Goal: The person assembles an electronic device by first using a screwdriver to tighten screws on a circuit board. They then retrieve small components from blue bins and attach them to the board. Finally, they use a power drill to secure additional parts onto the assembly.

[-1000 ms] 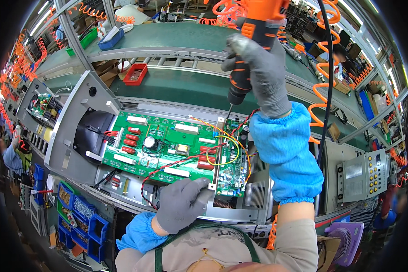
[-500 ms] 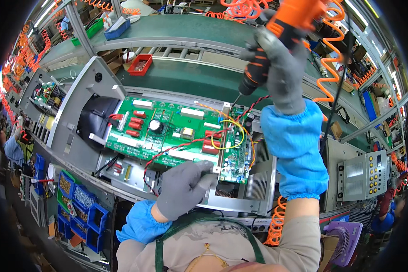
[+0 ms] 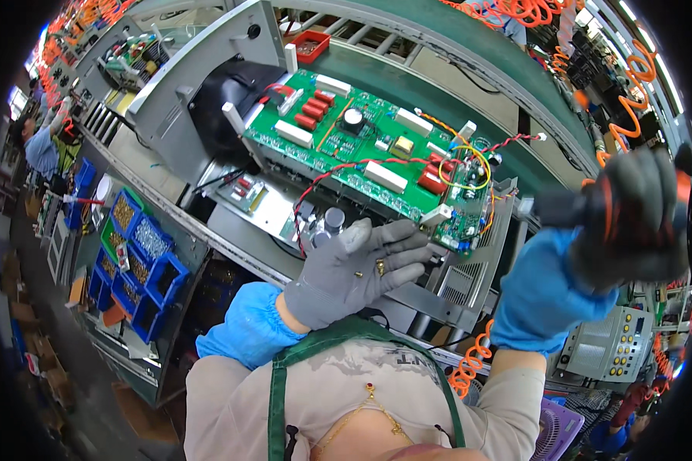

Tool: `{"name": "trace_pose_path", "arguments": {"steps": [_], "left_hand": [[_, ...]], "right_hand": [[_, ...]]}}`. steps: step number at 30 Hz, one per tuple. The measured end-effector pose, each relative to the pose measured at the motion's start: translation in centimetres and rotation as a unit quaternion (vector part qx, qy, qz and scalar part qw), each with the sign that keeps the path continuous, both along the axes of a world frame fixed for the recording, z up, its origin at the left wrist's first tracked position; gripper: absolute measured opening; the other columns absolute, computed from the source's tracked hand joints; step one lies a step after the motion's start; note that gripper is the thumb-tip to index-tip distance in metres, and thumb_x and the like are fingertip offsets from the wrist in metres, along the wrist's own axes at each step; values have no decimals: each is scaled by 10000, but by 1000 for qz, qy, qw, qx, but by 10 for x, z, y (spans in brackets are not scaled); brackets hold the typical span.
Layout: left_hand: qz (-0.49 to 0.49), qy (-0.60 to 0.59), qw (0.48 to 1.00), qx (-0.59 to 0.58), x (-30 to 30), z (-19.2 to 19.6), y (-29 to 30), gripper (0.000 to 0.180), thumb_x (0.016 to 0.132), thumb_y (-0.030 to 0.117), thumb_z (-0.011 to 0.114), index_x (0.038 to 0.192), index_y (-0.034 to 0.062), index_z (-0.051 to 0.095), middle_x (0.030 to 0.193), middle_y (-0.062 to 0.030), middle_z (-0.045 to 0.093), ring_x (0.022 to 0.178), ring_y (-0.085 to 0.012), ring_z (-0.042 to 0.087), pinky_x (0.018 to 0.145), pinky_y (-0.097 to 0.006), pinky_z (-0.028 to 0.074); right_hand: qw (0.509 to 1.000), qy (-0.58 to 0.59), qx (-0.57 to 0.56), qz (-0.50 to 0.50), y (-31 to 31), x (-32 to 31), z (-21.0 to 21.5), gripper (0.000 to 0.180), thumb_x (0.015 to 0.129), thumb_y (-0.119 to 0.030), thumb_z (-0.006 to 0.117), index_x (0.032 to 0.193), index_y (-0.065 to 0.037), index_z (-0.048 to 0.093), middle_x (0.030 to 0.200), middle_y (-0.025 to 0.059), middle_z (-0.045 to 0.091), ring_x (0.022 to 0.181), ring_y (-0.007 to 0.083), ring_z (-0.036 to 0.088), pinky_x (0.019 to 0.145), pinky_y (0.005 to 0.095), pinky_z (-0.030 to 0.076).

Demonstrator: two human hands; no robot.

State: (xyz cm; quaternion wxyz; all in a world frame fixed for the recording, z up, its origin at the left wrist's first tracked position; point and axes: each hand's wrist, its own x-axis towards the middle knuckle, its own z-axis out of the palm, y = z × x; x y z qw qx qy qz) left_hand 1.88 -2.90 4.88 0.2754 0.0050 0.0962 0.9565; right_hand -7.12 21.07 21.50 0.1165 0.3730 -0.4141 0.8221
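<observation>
My left hand [image 3: 323, 280] is palm up in its grey glove, fingers stretched out at the near edge of a green circuit board [image 3: 361, 154]. A few small brass-coloured screws [image 3: 380, 266] lie on its palm and fingers. At the far right, blurred, my gloved right hand [image 3: 640, 203] grips a black and orange power screwdriver [image 3: 565, 207], away from the board. The board carries red and white components and twisted red wires [image 3: 331, 169]. It sits in a grey metal chassis [image 3: 184, 115], beside a black duct [image 3: 227, 115].
Blue bins [image 3: 152, 238] of small fasteners stand at the left. A red tray [image 3: 311, 46] lies beyond the chassis. An orange coiled hose [image 3: 473, 357] hangs by my right arm. A grey unit with yellow knobs [image 3: 611, 342] stands at the right.
My right hand has drawn the screwdriver away from the board, down and to the right. My left hand has turned palm up and opened, showing screws. The view has shifted and tilted.
</observation>
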Motion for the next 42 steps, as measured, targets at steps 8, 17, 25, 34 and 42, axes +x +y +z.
{"name": "trace_pose_path", "arguments": {"steps": [8, 17, 25, 34, 42], "left_hand": [[-35, 110, 990, -86, 28, 1, 22, 742, 800, 22, 457, 1454, -44, 112, 1484, -199, 245, 1371, -298, 291, 1126, -421, 274], [-60, 92, 988, -112, 38, 1, 12, 731, 784, -39, 429, 1451, -41, 129, 1473, -199, 270, 1362, -314, 308, 1120, -419, 294], [-130, 89, 981, -111, 29, -21, -46, 719, 785, -14, 435, 1443, -60, 147, 1464, -223, 272, 1365, -329, 297, 1126, -425, 274], [-209, 138, 961, -119, 13, -28, -107, 709, 798, -2, 395, 1463, -14, 149, 1459, -200, 295, 1353, -314, 324, 1124, -413, 266], [-234, 83, 934, -256, 18, -46, -110, 452, 908, 356, 520, 1202, 16, 566, 960, -29, 620, 721, -54, 497, 629, -196, 397]], "right_hand": [[993, 17, -37, 111, -20, 53, -63, 781, 786, -305, 684, 1385, 4, 288, 685, 8, 507, 429, 103, 496, 553, 316, 489], [997, -32, -63, -9, -20, 75, -72, 806, 801, -408, 665, 1394, -12, 289, 700, 1, 467, 498, 97, 514, 554, 321, 490], [992, -42, -105, -59, -78, 90, -86, 790, 815, -412, 640, 1393, -8, 283, 676, -1, 436, 486, 86, 493, 504, 283, 457], [980, -98, -61, -163, -124, 100, -105, 497, 779, -444, 626, 964, -19, 446, 654, 12, 427, 526, 114, 483, 588, 312, 473], [967, -126, -91, -201, -118, 121, -101, 431, 761, -436, 656, 820, -76, 426, 640, 1, 403, 537, 109, 446, 578, 284, 387]]}}
